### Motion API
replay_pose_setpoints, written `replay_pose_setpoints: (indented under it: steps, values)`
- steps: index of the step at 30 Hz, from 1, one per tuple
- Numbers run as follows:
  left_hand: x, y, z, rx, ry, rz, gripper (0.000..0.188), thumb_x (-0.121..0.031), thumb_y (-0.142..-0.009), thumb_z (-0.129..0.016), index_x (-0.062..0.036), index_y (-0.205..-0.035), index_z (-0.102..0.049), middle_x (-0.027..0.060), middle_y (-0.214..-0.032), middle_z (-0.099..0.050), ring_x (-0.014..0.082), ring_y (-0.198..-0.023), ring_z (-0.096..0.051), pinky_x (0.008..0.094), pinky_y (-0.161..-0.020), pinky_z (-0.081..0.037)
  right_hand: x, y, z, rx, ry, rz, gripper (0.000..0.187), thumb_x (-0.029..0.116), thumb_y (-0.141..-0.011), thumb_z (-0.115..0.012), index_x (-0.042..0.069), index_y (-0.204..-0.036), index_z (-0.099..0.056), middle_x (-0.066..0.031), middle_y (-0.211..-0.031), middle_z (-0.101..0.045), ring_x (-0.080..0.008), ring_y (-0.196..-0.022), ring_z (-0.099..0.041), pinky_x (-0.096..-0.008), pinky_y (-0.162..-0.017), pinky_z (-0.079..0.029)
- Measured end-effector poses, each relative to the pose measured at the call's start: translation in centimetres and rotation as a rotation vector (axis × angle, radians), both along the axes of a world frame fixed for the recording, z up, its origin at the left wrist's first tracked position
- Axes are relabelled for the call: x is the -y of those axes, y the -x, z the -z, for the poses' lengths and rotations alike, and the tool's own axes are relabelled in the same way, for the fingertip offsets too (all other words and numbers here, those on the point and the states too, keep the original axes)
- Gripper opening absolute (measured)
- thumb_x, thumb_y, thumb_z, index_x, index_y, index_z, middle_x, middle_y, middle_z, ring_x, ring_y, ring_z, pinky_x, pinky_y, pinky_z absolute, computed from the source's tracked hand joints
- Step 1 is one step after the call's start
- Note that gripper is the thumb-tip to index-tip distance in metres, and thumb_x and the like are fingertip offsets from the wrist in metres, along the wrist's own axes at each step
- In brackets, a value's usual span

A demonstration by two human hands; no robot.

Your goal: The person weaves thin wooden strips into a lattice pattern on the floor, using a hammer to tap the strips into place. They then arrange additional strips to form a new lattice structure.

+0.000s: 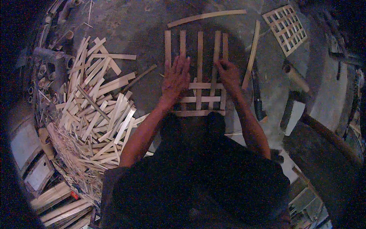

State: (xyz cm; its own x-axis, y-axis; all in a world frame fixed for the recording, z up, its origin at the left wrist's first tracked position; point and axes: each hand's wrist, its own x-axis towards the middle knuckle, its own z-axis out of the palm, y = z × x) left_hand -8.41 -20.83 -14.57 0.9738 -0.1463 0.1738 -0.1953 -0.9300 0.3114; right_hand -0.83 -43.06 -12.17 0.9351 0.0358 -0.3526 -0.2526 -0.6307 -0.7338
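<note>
A partly woven lattice of flat bamboo strips (200, 100) lies on the floor in front of me, with several upright strips (200, 49) reaching away and several cross strips at the near end. My left hand (176, 78) rests on the two leftmost upright strips, fingers stretched and palm down. Over the right-hand upright strips, my right hand (228, 74) is closed, thumb and fingertips pinched at the side of one bamboo strip (217, 44). Its palm side is hidden, so the grip shows only in part.
To the left lies a big heap of loose bamboo strips (101, 110), with shavings (72, 152) below it. A finished woven lattice (286, 30) is at the far right. Single strips lie beyond the work (206, 17) and right of it (251, 55). A bamboo tube (297, 79) is farther right.
</note>
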Motion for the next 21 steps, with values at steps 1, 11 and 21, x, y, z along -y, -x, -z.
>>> replay_pose_setpoints:
  steps: [1,11,21]
  values:
    - [-0.2,0.0,-0.1,-0.003,0.003,-0.015,0.062,-0.022,-0.092,-0.051,-0.0132,-0.151,-0.033,0.0116,-0.155,-0.035,0.0305,-0.144,-0.031,0.0565,-0.118,-0.021,-0.6,-0.2,-1.0,-0.057,0.015,0.007,0.044,0.042,-0.094,-0.064,0.002,-0.111,-0.070,-0.0102,-0.092,-0.073,-0.0173,-0.072,-0.065,-0.0336,-0.063,-0.053]
    - [-2.0,1.0,-1.1,0.241,0.309,-0.004,0.052,-0.020,-0.093,-0.056,-0.0053,-0.142,-0.044,0.0218,-0.149,-0.037,0.0405,-0.137,-0.036,0.0530,-0.113,-0.031,3.7,0.5,3.8,0.185,-0.079,-0.078,0.044,0.035,-0.100,-0.057,0.000,-0.126,-0.062,-0.0146,-0.117,-0.068,-0.0237,-0.104,-0.064,-0.0359,-0.092,-0.048]
    - [-16.9,-4.0,-2.8,-0.362,0.307,-0.711,0.072,-0.033,-0.088,-0.069,-0.0118,-0.147,-0.032,0.0219,-0.136,-0.045,0.0398,-0.127,-0.048,0.0486,-0.099,-0.047,1.5,1.7,-5.8,0.238,-0.175,-0.037,0.052,0.043,-0.101,-0.052,0.008,-0.139,-0.053,-0.0135,-0.142,-0.049,-0.0195,-0.115,-0.054,-0.0358,-0.096,-0.046]
